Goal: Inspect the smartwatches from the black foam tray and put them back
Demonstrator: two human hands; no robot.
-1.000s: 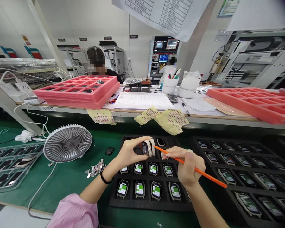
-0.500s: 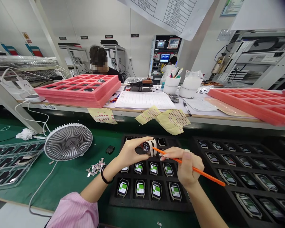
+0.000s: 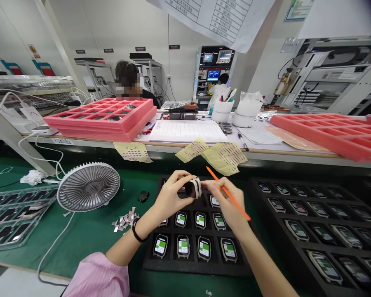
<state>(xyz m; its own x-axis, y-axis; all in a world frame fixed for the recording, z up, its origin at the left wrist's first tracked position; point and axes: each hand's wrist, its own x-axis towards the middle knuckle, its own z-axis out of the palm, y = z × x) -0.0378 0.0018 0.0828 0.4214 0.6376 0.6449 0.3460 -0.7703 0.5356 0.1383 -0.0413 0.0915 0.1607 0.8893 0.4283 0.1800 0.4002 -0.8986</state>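
Above the far part of the black tray [image 3: 194, 267], a watch [image 3: 198, 188] is pinched between the thumb and curved fingers of the left hand [image 3: 170, 197], while over the tray's right side an orange stick [image 3: 238, 206] is gripped by the mostly closed right hand [image 3: 230, 208].

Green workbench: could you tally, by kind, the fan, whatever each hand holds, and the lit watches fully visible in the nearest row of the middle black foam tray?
Round white-rimmed grey fan: 1
Pale-cased watch, left hand: 1
Thin orange stick, right hand: 1
Rectangular watches with lit green-and-white screens, nearest row of black foam tray: 4
Total: 7
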